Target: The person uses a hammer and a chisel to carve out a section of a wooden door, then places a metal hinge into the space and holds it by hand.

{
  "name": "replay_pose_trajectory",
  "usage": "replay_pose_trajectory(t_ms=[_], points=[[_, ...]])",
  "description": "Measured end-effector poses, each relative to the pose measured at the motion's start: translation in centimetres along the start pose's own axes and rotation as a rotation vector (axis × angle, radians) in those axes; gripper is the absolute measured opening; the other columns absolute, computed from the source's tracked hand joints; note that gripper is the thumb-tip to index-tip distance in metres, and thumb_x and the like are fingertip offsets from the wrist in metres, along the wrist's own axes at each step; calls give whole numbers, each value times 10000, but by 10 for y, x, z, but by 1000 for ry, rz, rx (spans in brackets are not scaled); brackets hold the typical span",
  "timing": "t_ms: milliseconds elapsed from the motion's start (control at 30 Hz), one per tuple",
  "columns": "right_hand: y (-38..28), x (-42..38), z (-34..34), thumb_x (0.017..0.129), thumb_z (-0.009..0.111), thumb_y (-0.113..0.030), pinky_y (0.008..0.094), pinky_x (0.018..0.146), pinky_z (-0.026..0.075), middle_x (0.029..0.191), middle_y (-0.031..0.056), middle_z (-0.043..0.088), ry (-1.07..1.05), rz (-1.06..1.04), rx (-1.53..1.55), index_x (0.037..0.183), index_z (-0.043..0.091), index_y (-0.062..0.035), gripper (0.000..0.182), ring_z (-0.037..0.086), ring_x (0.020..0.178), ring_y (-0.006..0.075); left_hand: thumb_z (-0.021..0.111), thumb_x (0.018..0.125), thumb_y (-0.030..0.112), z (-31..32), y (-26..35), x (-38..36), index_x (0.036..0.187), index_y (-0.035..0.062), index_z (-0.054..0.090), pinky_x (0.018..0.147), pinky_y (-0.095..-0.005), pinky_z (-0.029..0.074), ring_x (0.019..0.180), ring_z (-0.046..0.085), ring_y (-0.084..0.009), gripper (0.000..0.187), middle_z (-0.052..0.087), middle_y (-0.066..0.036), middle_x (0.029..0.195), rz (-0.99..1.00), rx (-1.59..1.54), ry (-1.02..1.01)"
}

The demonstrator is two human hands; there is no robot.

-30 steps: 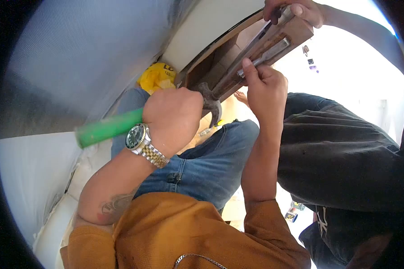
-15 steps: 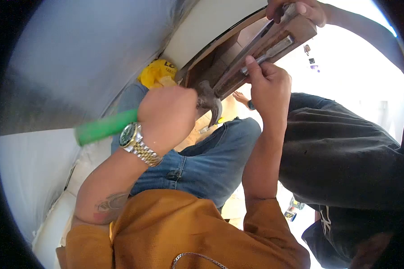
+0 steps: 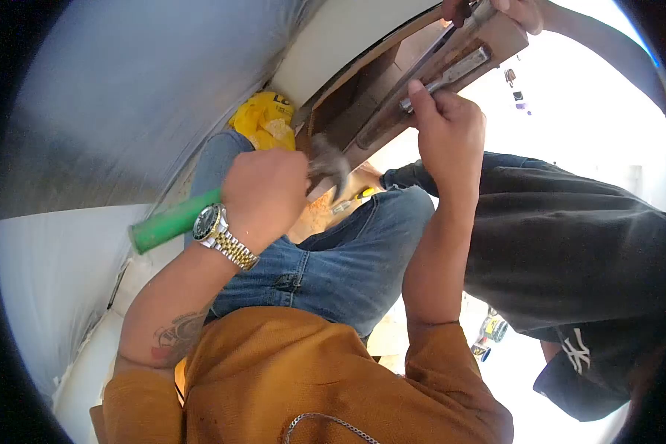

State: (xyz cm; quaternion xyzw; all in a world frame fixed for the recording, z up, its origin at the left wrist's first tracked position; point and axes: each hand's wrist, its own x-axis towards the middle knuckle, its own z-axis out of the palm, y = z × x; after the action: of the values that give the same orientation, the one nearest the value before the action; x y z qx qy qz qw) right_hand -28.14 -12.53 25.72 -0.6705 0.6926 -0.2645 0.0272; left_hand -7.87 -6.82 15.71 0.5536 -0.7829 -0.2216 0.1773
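A claw hammer (image 3: 177, 222) with a green handle is gripped in my left hand (image 3: 265, 189). Its blurred metal head (image 3: 330, 166) hangs just below the near end of a chisel. My right hand (image 3: 451, 129) pinches the metal shank of this chisel (image 3: 462, 68), thumb along the top. The flat blade lies along a narrow recess in the edge of a long wooden piece (image 3: 507, 46). The chisel's brownish handle points down toward the hammer. At the far end, another person's hand (image 3: 522, 13) holds the wooden piece.
A yellow plastic bag (image 3: 263, 122) sits beside my knee at the left. Plastic sheeting (image 3: 140, 96) covers the left side. The other person's dark clothing (image 3: 562, 244) is close on my right. A bottle-like item (image 3: 490, 333) and small objects (image 3: 518, 92) lie on the floor.
The hammer head has moved slightly left and down, away from the chisel's end. The chisel and my right hand have shifted a little to the right.
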Motion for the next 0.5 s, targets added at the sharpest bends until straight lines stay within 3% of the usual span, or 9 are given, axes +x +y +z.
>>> replay_pose_trajectory(t_ms=[67,200,267,367,433,467,500], points=[[0,-8,4,912,686,-342,476,575,428,557,224,546,-13,-37,-23,653,629,55,477,542,539,416,725,825,243,18,-18,-11,868,74,723,709,-476,552,783,707,-354,175,697,-176,795,4,159,-116],[-2,-18,10,911,687,-338,460,572,438,561,226,553,10,-58,-10,657,635,56,472,551,539,412,715,844,248,7,-19,-15,903,69,722,710,-479,551,808,706,-359,188,705,-176,823,37,194,-179],[-2,-25,11,912,685,-335,453,572,441,561,227,555,9,-57,-16,663,641,57,466,555,535,404,709,857,258,-18,1,-13,927,67,724,706,-482,549,802,703,-365,203,709,-170,828,64,35,37],[-7,-32,12,912,680,-324,448,569,434,565,233,546,-19,22,53,660,634,58,460,551,517,375,717,852,258,-6,-6,-32,941,62,723,710,-486,546,807,702,-365,216,708,-174,831,37,-34,43],[-2,-35,18,928,661,-310,410,542,427,530,176,559,31,-69,86,636,604,57,472,532,474,291,720,850,267,4,-18,-43,939,66,725,722,-494,538,821,698,-369,219,706,-177,832,-17,-25,-41],[-3,-39,16,928,661,-310,410,542,427,530,176,559,28,-66,81,636,604,57,472,532,474,291,724,849,275,7,-23,-52,937,70,726,734,-502,531,835,695,-373,223,704,-181,833,-84,-16,-129],[-4,-44,15,951,639,-321,351,542,447,561,130,585,-22,-41,208,681,637,41,451,556,501,231,724,849,275,12,-31,-60,937,70,726,734,-502,531,835,695,-373,223,704,-181,833,-84,-20,-128]])
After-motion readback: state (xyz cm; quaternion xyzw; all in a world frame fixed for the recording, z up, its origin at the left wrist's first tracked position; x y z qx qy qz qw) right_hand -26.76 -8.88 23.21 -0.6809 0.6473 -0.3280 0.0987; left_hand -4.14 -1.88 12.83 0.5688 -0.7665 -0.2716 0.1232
